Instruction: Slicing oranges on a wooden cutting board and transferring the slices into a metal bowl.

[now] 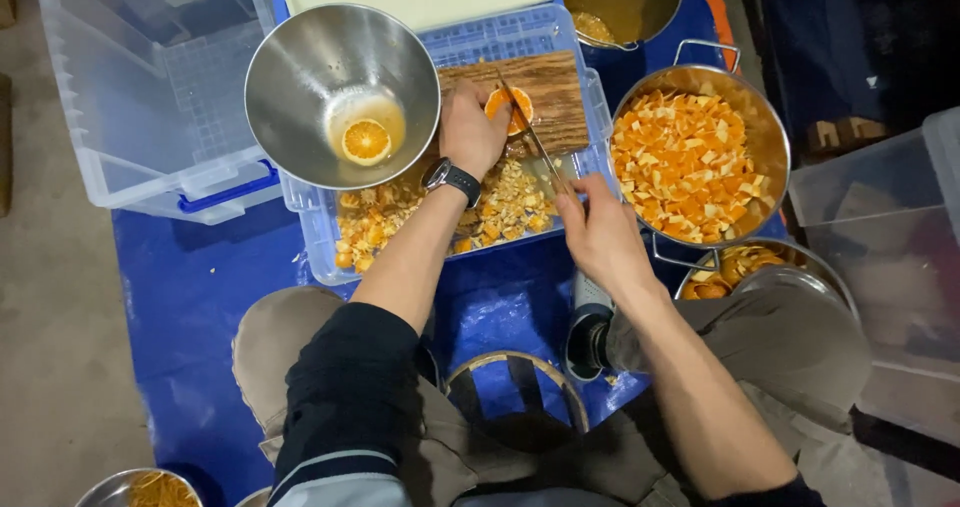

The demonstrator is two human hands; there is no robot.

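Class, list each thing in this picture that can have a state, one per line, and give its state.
left hand: pressing an orange half on the wooden board
right hand: gripping a knife, blade at the orange half
steel bowl: tilted, holds one orange half in juice
steel pot: nearly full of cut peel
clear crate: holds chopped orange bits
clear bin: open

Head view, steeply down, seemingly close.

We see the left hand [470, 127] pinning a halved orange [508, 105] on the brown wooden cutting board [545, 97] while the right hand [600, 232] slices with a thin-bladed knife [530, 137].
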